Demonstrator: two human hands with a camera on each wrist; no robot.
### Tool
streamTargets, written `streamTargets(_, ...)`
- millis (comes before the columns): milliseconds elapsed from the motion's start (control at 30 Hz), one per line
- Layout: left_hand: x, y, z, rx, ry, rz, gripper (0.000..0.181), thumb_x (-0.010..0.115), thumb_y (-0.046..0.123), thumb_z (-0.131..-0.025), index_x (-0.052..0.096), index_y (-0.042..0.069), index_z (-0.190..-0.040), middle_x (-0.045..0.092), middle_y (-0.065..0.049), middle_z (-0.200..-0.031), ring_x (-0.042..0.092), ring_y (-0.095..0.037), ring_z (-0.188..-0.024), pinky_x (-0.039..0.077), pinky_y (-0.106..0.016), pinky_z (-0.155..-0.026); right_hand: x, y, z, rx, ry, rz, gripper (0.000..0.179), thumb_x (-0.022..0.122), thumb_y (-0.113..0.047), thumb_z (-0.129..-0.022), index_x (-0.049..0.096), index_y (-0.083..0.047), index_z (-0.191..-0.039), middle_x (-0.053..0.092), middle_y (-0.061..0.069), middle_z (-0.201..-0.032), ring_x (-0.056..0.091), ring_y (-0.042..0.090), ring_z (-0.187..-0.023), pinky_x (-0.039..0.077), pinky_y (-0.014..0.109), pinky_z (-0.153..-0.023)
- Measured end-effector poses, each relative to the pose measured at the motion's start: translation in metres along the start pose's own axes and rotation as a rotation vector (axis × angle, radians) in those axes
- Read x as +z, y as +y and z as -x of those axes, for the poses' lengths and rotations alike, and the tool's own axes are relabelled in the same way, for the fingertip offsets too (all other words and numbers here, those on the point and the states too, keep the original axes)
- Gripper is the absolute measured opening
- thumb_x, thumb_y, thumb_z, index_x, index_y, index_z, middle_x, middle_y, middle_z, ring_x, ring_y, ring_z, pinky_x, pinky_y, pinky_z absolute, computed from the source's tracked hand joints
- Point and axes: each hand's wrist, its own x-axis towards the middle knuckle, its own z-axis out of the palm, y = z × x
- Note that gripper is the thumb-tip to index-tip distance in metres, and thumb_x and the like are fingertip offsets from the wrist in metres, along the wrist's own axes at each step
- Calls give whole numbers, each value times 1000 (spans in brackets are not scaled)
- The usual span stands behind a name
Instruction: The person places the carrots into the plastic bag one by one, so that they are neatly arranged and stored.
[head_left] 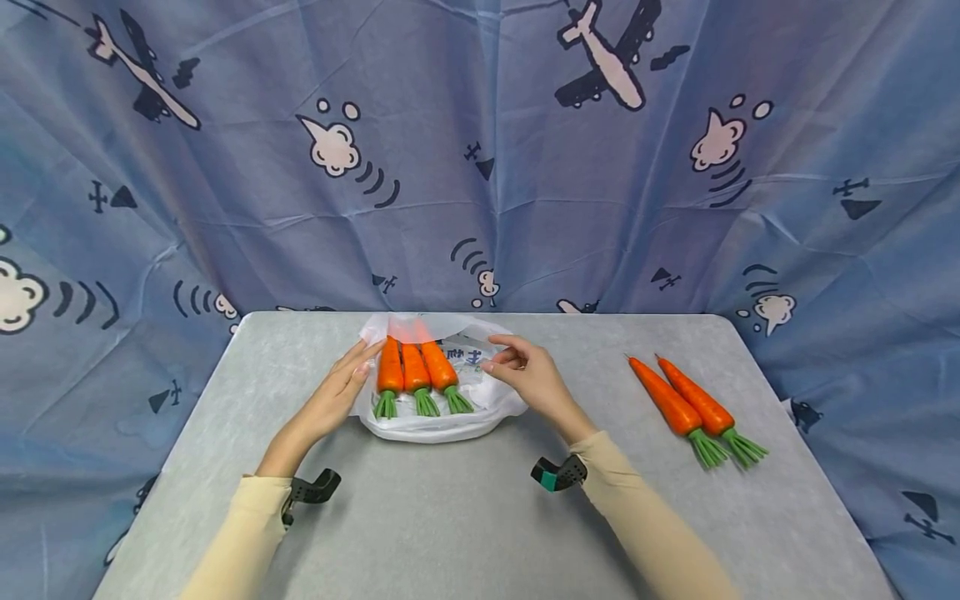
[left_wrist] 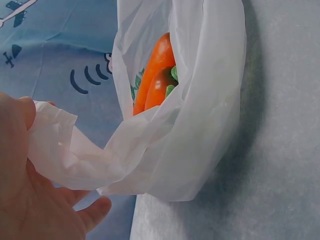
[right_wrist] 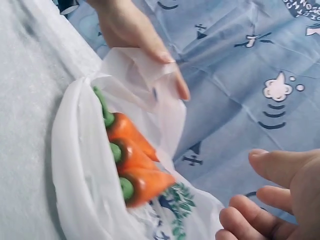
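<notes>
**Five carrots (head_left: pixel 415 368), one white bag (head_left: pixel 442 430)**

Three carrots lie side by side inside the bag; two more carrots (head_left: pixel 663 398) lie together on the table (head_left: pixel 420 525), well apart to the right. The left hand (head_left: pixel 337 396) pinches the bag's edge — the right hand (head_left: pixel 536 375), thumb and fingers apart, hovers near the opposite side.

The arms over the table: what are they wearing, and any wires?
The left sleeve and right sleeve are long, plain and cream-coloured. Each wrist has a dark, curved device; the right device shows a teal patch. The left hand and right hand wear no gloves, and no wires are visible.
</notes>
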Motion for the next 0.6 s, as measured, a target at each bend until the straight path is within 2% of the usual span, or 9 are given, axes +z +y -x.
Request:
streamTargets(200, -1, -1, 0, 18, 5, -4, 46, 30, 31, -109, 35, 24, -155, 16, -17, -166, 14, -44, -153, 10, -72, -117, -29, 3, 12, -32, 28, -23, 49, 72, -19, -91, 58, -9, -137, 68, 17, -106, 60, 13, -85, 50, 18, -72)
streamTargets(600, -1, -1, 2, 3, 9, -1, 47, 29, 33, -109, 33, 27, -155, 15, -17, -167, 14, -45, -152, 12, -73, -117, -87, 29, 34, 45, 108, 78, 54, 69, -38, -92, 55, -19, -141, 67, 11, -113, 60, 7, -88, 51, 18, -76)
